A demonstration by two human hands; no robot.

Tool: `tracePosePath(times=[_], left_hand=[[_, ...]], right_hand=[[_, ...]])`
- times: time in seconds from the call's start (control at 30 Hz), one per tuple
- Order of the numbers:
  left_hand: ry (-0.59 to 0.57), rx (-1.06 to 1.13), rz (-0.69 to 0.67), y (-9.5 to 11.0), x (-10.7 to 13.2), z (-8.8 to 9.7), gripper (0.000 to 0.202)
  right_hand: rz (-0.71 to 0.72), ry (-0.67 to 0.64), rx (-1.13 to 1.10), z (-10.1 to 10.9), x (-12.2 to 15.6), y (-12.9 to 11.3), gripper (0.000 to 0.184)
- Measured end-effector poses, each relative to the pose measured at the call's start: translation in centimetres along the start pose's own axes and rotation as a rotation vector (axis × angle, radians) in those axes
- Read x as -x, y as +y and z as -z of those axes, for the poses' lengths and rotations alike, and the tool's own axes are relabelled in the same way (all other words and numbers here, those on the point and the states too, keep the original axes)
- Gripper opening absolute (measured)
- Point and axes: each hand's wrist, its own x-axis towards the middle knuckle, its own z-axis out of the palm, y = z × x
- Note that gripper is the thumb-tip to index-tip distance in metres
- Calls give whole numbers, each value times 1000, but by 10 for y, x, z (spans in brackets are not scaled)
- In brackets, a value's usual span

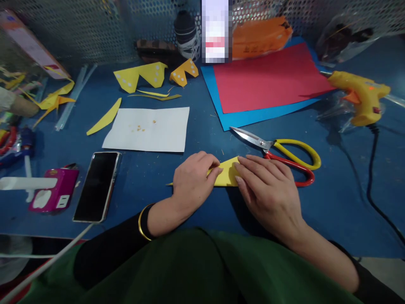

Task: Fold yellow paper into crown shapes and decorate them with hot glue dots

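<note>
A folded piece of yellow paper lies on the blue table in front of me, with a thin pointed tip showing past my left wrist. Thumb and forefinger of my left hand pinch its upper edge. Over its right end, the fingers of my right hand are held together and press the paper down, the thumb at its edge. Parts of the paper are hidden under both hands. Scissors with one yellow and one red handle lie just beyond my right hand, blades partly apart.
A white sheet holds small scraps. Yellow dotted paper wings and smaller orange ones lie behind. Red paper, a yellow glue gun with a cord, a phone and a magenta box surround. Another person's hand is left.
</note>
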Motion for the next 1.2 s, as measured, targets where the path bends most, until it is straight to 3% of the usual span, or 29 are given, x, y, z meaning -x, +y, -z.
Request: tracePosePath(times=[0.17,0.33,0.5,0.6,0.67,0.77,0.9,1.2], left_hand=[[23,2,-10,1,0,-1,8],[45,-54,-57,0,3,1,3],[141,-202,-325,-1,12,9,19],[73,-261,-556,-2,22,11,30],[-23,-287,-636,-4,29,8,40],[-150,-316,-616,-7,37,3,60],[-237,-339,-581,-9,42,0,76],[-217,-383,-512,-20,63,11,73]], right_hand=[[68,-121,77,-5,4,-2,41],[126,-157,178,-7,6,-3,45],[153,-165,200,-5,5,-4,47],[162,-173,203,-4,5,-4,46],[172,-173,203,-4,6,-4,44],[182,-180,200,-3,7,-4,45],[185,-192,197,-3,9,-4,48],[178,-181,215,-3,9,-5,47]])
